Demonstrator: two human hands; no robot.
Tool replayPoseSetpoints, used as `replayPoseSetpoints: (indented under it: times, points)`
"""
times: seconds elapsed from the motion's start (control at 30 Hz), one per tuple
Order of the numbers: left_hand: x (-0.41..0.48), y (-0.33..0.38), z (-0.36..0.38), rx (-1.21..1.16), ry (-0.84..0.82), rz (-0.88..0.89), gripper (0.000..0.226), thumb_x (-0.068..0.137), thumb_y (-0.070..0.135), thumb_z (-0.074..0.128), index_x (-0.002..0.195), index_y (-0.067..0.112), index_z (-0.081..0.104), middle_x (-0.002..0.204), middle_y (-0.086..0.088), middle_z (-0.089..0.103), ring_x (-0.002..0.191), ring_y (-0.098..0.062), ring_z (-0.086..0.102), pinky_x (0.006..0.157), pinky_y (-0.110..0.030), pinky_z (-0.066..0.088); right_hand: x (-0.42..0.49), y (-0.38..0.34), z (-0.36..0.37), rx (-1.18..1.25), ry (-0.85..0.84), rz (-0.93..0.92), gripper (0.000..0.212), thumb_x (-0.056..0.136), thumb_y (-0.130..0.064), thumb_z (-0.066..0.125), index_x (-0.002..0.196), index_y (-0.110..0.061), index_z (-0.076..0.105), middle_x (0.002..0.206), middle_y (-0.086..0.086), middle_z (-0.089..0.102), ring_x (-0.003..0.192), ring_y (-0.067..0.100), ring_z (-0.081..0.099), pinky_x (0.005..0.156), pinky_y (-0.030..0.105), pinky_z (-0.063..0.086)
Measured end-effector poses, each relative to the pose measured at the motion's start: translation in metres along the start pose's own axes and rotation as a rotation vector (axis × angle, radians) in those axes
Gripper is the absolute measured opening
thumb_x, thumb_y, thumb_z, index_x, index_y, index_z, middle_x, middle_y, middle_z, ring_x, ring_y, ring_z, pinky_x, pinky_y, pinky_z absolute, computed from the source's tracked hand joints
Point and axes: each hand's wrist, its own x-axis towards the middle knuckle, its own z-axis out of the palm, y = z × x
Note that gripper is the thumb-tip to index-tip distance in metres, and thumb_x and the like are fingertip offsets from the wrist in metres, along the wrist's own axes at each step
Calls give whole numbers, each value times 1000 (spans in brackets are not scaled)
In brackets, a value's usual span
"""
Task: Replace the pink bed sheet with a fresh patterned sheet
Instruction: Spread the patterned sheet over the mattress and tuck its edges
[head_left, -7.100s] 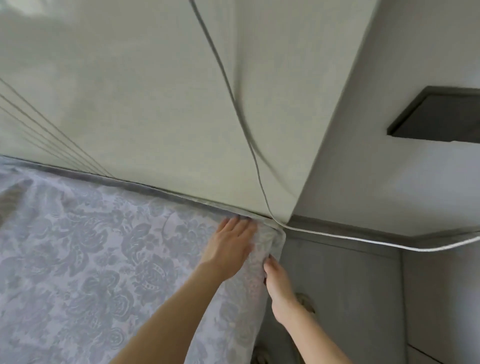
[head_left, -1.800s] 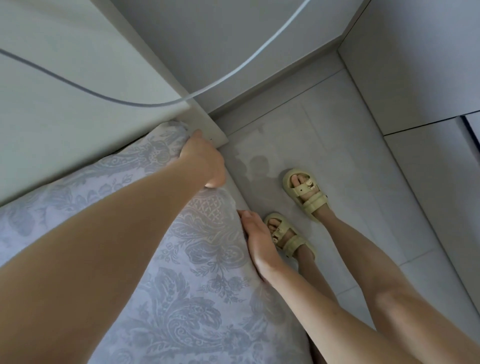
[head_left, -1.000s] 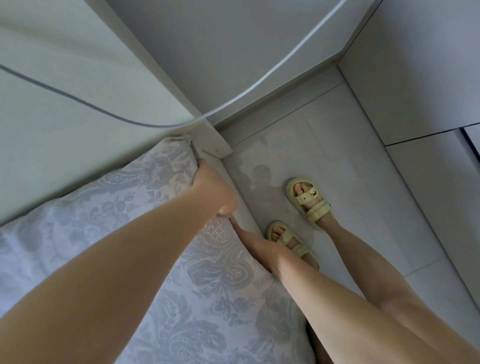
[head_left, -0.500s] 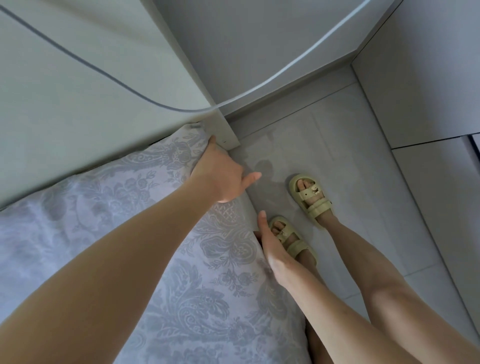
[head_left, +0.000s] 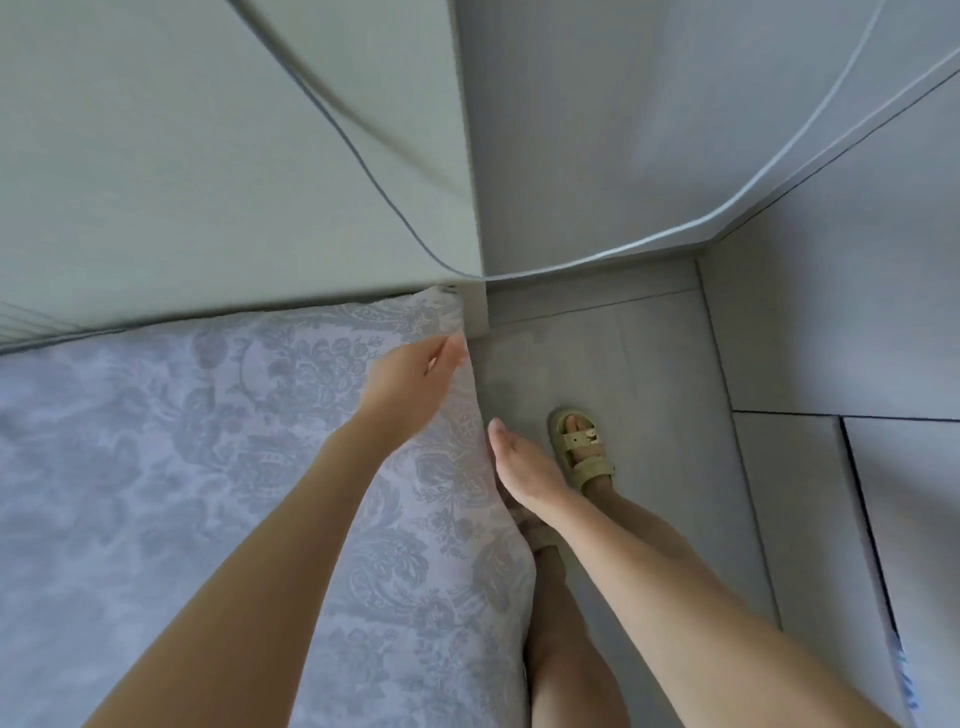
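Sheet: the lilac-grey cotton sheet with a floral damask pattern (head_left: 208, 467) lies spread over the bed, and it covers the top up to the corner beside the headboard.
Sheet edge: on the right side the fabric rounds over the side of the mattress and goes down toward the floor.
Left hand (head_left: 415, 376): it is stretched out over the corner of the sheet, the fingers straight and close together, pointing to the corner. It grips nothing. If the fingertips touch the fabric or are just above it, I cannot tell.
Right hand (head_left: 522, 475): it is lower, at the side edge of the bed, the fingers straight and pressed together, the hand flat along the hanging fabric. It pinches nothing.
Headboard: a pale green-grey smooth panel (head_left: 208, 156) stands right behind the sheet.
Cable: a thin grey-white cable (head_left: 597, 256) runs down across the panel and then along the wall to the right.
Floor: light grey tiles (head_left: 649, 364) beside the bed.
Foot: one foot in a pale yellow buckled sandal (head_left: 582, 449) stands on the tiles, just beside the right hand in the view.
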Motion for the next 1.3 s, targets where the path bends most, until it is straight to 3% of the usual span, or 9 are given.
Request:
replayPoseSetpoints:
  times: [0.07,0.2,0.37,0.5,0.7,0.97,1.07,1.17,1.3]
  points:
    - [-28,-11,-25,-138,67,-120,39,100,41,31,101,23,65,98,11,66,95,-10,58,81,-26,40,-17,-21,-17,-179,151,-111,56,102,-43,14,83,-10,55,85,8,61,90,29,58,85,37,44]
    - [-103,-32,-72,-377,251,-332,36,101,38,32,96,21,63,88,10,65,93,-17,61,84,-32,45,-70,-73,-38,-265,5,-315,59,102,-43,22,102,1,62,99,18,66,86,30,62,86,41,46]
    - [-221,-46,-93,-625,543,-594,37,102,32,35,94,12,64,86,-3,67,86,-24,61,82,-36,45,-118,-115,-45,-552,-137,-432,50,101,-38,29,94,-3,64,88,10,68,82,27,63,81,38,48]
    - [-326,-33,-61,-819,825,-853,35,102,31,35,88,14,62,87,-4,67,81,-21,60,75,-31,41,-155,-135,-31,-825,-324,-570,42,101,-30,36,93,1,63,87,11,68,83,29,63,79,38,50]
    - [-467,45,66,-1078,1334,-1308,38,101,29,36,84,10,62,80,-6,66,75,-23,61,72,-34,43,-209,-128,16,-1255,-597,-813,39,98,-26,43,85,7,61,81,19,66,75,31,63,69,38,48]
    - [-634,187,246,-1297,2042,-1758,37,101,18,39,84,-6,62,67,-14,61,63,-26,57,64,-30,47,-370,-15,139,-1767,-1053,-1248,37,98,-32,41,87,-3,62,84,13,67,79,26,63,69,34,46]
    - [-672,223,294,-1366,2177,-1807,38,101,21,38,78,0,60,68,-14,64,69,-29,60,72,-34,48,-429,44,169,-1869,-1162,-1361,37,98,-35,41,88,-8,63,84,8,67,78,25,63,72,37,49]
    - [-720,255,349,-1378,2299,-1859,38,100,25,39,77,5,61,71,-12,67,75,-30,64,83,-42,50,-494,123,197,-1948,-1276,-1474,37,98,-33,41,85,-6,62,84,10,67,74,26,62,62,31,43]
    - [-797,285,416,-1351,2363,-1944,38,100,27,37,82,6,63,73,-9,69,71,-25,64,83,-41,49,-568,231,222,-1992,-1340,-1583,37,99,-31,40,89,-4,63,90,10,69,73,25,61,58,28,38]
